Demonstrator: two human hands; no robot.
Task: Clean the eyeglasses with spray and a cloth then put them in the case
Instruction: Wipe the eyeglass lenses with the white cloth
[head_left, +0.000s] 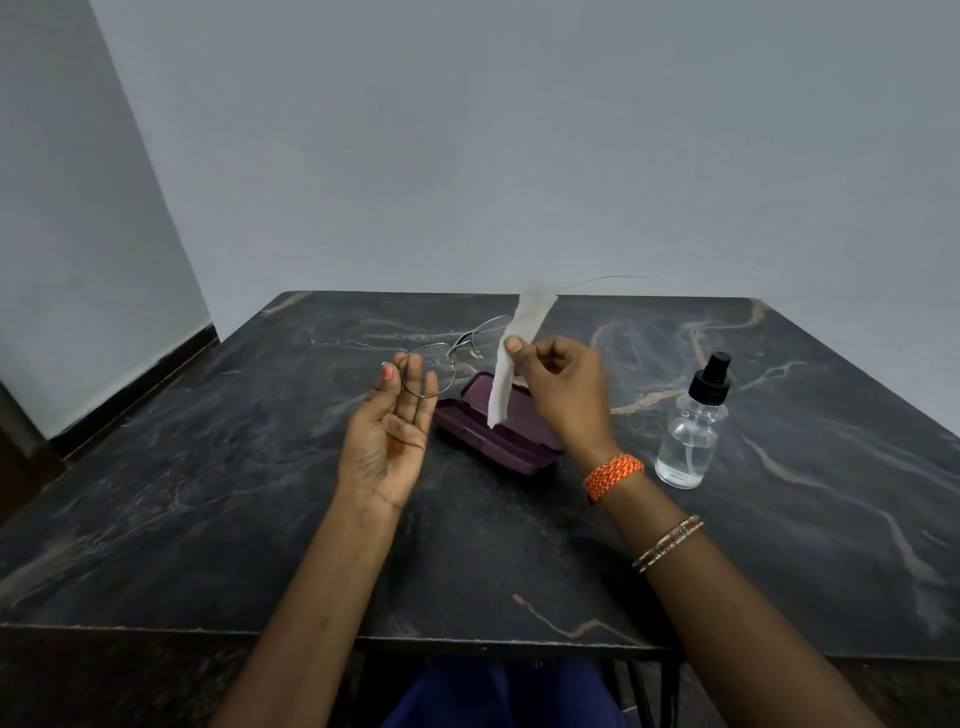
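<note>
The thin metal-framed eyeglasses with clear lenses (441, 358) are held up in the air above the table, at the fingertips of the left hand (387, 441). This hand is turned palm up with the fingers straight and close together, and the rim of the nearer lens is pinched between the thumb and the fingers; small drops show on that lens. The other lens and one slim temple arm reach away from the hand, up and to the right, and pass behind the long white strip of cloth (511, 358). The right hand (561, 389) pinches this cloth between thumb and forefinger about in its middle, so one end stands up above the fingers and the other end hangs down below them. The two hands are near to each other but apart. Under the right hand and just beyond the left palm lies the dark purple hard eyeglass case (498, 436) on the table, and its lid looks closed. To the right of the right wrist, near but not touching, the small clear spray bottle with a black pump cap (693, 426) stands upright. On the right wrist there is an orange woven band (613, 475), and thin bangles (667, 543) sit lower on the forearm. All rests on the dark marble-patterned table (208, 493), before a plain grey wall (467, 145).
</note>
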